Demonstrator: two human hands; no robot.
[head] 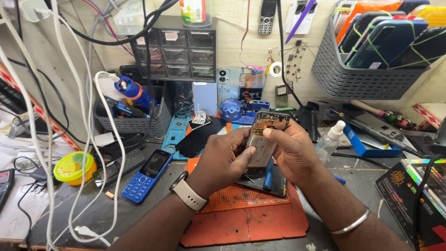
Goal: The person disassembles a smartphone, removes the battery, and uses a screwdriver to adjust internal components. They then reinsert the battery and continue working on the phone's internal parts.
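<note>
Both my hands hold an opened smartphone (264,137) with its back cover off, so its battery and circuit board show. My left hand (223,158), with a pale watch on the wrist, grips the phone's left edge, thumb pressed on the battery. My right hand (290,151), a metal bangle on its wrist, holds the right edge, with its thumb near the top of the battery. The phone is tilted up above an orange work mat (241,223). Under my hands a dark phone panel (274,181) lies on the mat.
A blue keypad phone (146,174) lies left of the mat. White cables (88,139) hang at left beside a yellow bowl (72,168). A spray bottle (331,139) and tools lie at right. A grey basket of phones (371,51) hangs on the wall. A small drawer cabinet (179,51) stands behind.
</note>
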